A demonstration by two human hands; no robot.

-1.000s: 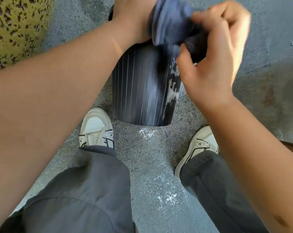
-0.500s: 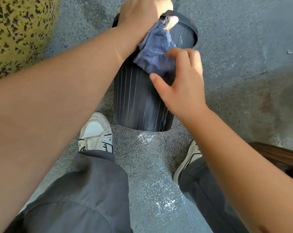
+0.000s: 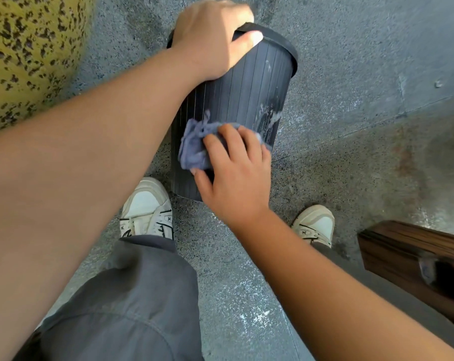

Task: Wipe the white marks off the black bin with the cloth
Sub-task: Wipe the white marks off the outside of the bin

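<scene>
The black ribbed bin (image 3: 243, 89) stands on the floor between my feet, tilted toward me. My left hand (image 3: 211, 39) grips its rim at the top, thumb on the outside wall. My right hand (image 3: 233, 175) presses a crumpled blue-grey cloth (image 3: 194, 147) flat against the bin's lower side. White smeared marks (image 3: 269, 117) show on the bin's right side, just right of the cloth, with a faint streak higher up near the rim.
My two white sneakers (image 3: 147, 209) (image 3: 315, 225) stand on the speckled grey floor, which has white flecks. A yellow speckled object (image 3: 30, 48) fills the upper left. A dark wooden piece (image 3: 416, 259) sits at the right.
The cloth passed from my left hand to my right and moved down the bin's side. My left hand now grips the rim alone.
</scene>
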